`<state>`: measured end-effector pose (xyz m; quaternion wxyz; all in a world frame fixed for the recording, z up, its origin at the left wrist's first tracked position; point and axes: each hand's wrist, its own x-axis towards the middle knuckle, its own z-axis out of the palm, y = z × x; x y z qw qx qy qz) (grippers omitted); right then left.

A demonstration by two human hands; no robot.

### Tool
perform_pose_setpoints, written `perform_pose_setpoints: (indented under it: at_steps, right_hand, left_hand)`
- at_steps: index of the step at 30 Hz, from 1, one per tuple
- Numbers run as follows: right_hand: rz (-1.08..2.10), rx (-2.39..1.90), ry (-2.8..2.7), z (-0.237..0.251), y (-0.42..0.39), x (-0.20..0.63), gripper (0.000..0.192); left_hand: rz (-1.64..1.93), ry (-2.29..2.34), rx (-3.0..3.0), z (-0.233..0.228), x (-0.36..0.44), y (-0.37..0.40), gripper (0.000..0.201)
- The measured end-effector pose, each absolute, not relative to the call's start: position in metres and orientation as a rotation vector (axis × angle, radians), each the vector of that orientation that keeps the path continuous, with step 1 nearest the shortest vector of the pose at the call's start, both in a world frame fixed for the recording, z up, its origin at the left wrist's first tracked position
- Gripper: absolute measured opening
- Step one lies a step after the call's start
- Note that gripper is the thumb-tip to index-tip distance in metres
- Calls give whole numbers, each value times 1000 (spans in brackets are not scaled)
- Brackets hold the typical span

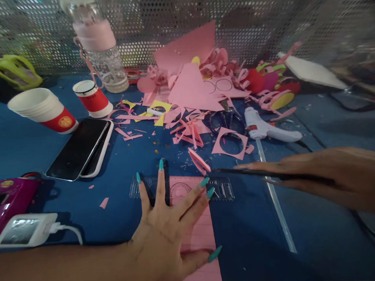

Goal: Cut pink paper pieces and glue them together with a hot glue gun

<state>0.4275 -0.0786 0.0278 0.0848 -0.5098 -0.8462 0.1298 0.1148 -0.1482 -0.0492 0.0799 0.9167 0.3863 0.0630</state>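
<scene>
My left hand (170, 229) lies flat with fingers spread, over a pink paper strip (201, 232) and a clear plastic stencil ruler (221, 188) laid across it. Faint lines run across the strip. In my right hand (343, 178), closed, is a slim dark pointed tool (271, 174); I cannot make out its exact kind. Its tip points left, close to narrow cut pink strips (200, 161) just beyond the ruler. Below the right hand passes a clear glue stick (277, 211), set in a white glue gun (265, 128).
Pink paper scraps (190, 132), scissors (226, 119) and a paper frame with a round hole (231, 143) lie farther back. To the left are phones (78, 150), paper cups (44, 108), a water bottle (99, 53) and a white charger (27, 230). A perforated metal panel (174, 15) stands behind.
</scene>
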Motion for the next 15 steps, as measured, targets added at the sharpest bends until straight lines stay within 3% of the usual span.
perform_pose_setpoints:
  at_steps: [3,8,15]
  right_hand:
    - [558,-1293,-2789,30,-80,414,42]
    - [379,-1483,-2442,26,-82,385,54]
    - [567,-1462,-2297,11,-68,331,79]
  left_hand:
    - [177,1160,2732,-49,114,-148,73]
    - [157,1136,2708,-47,113,-148,72]
    - [231,1151,2733,-51,112,-149,71]
